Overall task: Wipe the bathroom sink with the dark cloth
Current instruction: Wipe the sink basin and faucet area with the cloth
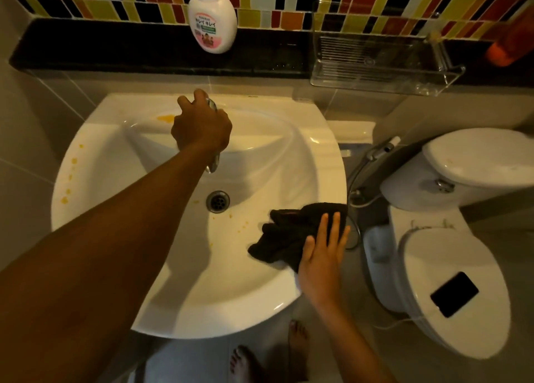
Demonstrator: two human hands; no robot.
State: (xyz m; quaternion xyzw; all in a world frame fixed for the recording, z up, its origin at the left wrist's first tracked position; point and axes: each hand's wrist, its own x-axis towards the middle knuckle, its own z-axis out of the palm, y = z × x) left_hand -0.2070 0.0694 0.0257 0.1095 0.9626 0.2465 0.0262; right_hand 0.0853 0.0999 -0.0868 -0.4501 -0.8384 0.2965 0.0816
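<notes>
Right hand (322,248): open, flat on the dark cloth (291,232), bunched on the sink (121,163) rim at 4 o'clock from the drain (218,201); yellow spots lie toward 9 o'clock. Left hand (202,123): far, at 12 o'clock, closed around the faucet (213,163).

Glossy white ceramic sink (121,157), shiny metal tap (213,163), matt, seemingly terry dark cloth (289,232).
</notes>
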